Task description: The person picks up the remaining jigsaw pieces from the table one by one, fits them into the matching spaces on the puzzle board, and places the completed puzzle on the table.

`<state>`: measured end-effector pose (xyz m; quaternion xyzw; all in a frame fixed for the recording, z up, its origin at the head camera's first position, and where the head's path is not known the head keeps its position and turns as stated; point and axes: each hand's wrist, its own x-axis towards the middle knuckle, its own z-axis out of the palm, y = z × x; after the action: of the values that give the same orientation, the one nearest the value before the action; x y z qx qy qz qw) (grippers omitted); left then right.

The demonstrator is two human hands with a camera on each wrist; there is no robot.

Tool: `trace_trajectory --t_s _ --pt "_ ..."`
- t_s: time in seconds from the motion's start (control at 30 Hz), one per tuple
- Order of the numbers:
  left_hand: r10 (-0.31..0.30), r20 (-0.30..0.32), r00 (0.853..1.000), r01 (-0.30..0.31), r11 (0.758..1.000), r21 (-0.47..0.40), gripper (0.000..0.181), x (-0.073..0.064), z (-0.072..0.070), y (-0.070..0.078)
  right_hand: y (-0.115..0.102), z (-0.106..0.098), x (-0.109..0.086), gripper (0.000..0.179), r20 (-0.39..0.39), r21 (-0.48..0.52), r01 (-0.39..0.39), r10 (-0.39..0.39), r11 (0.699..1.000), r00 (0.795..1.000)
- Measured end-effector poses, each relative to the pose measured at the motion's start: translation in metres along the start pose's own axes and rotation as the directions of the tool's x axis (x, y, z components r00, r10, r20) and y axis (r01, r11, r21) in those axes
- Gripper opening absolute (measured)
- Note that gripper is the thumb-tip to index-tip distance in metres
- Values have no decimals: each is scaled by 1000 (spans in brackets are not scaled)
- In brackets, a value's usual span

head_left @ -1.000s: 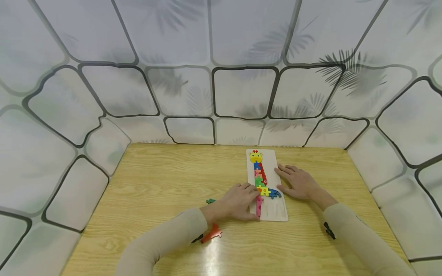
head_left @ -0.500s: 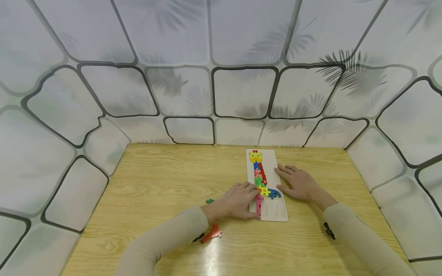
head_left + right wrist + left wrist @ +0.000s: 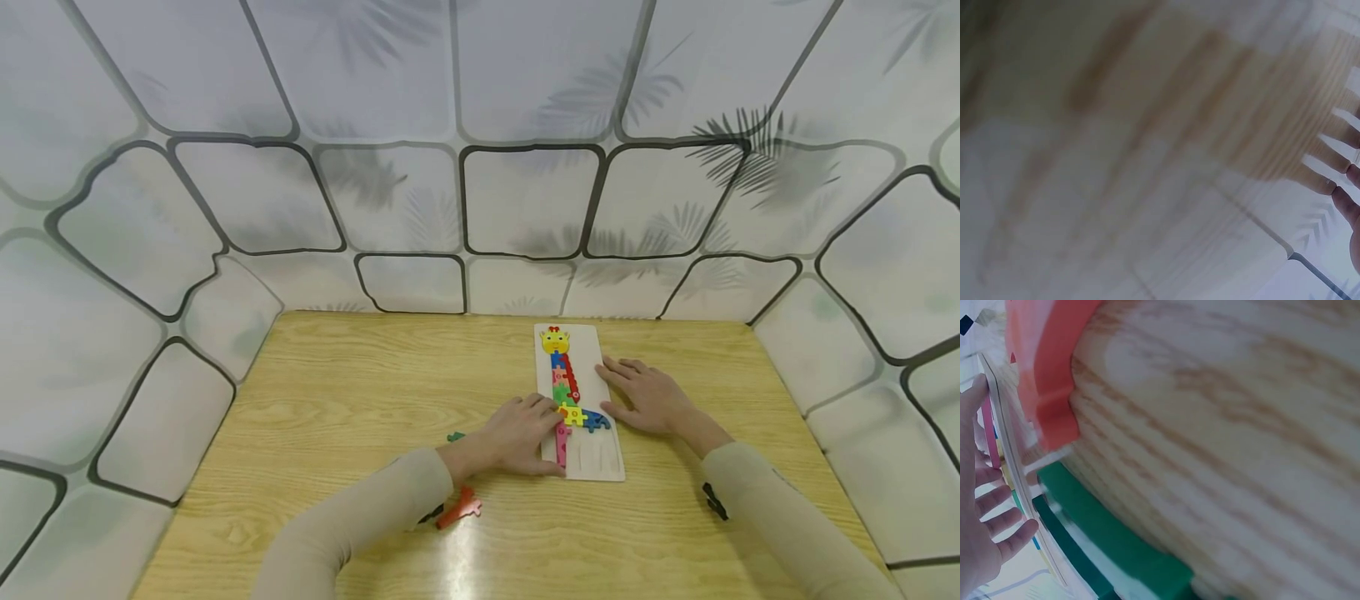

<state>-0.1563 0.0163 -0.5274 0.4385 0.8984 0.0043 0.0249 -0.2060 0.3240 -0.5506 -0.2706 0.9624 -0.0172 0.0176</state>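
Observation:
A white giraffe puzzle board [image 3: 587, 354] lies upright along the table, its yellow head piece [image 3: 555, 342] at the far end. Colored neck pieces, a yellow piece [image 3: 572, 415], a blue piece [image 3: 596, 421] and a pink leg piece [image 3: 562, 446] sit in it. Bare leg slots show to the right of the pink one. My left hand [image 3: 517, 437] rests at the board's left edge, fingertips over its edge near the yellow and pink pieces. Fingers straight and spread, my right hand [image 3: 645, 398] rests on the table, touching the board's right edge.
A red-orange puzzle piece [image 3: 459, 510] lies beside my left forearm. Partly hidden behind that forearm is a green piece [image 3: 456, 437]; the left wrist view shows the green piece [image 3: 1110, 531] close up. A patterned wall [image 3: 405, 283] stands behind the wooden table [image 3: 360, 375].

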Motion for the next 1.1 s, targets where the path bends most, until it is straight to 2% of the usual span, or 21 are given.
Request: trace_trajectory --t_s 0.37,1.1 --pt "3 17 1000 -3 1000 18 86 1 1 -1 0 2 0 74 -26 1 17 -17 1000 1000" --pt "39 24 999 -41 995 89 89 2 0 -1 0 0 1 75 7 5 6 -6 1000 1000"
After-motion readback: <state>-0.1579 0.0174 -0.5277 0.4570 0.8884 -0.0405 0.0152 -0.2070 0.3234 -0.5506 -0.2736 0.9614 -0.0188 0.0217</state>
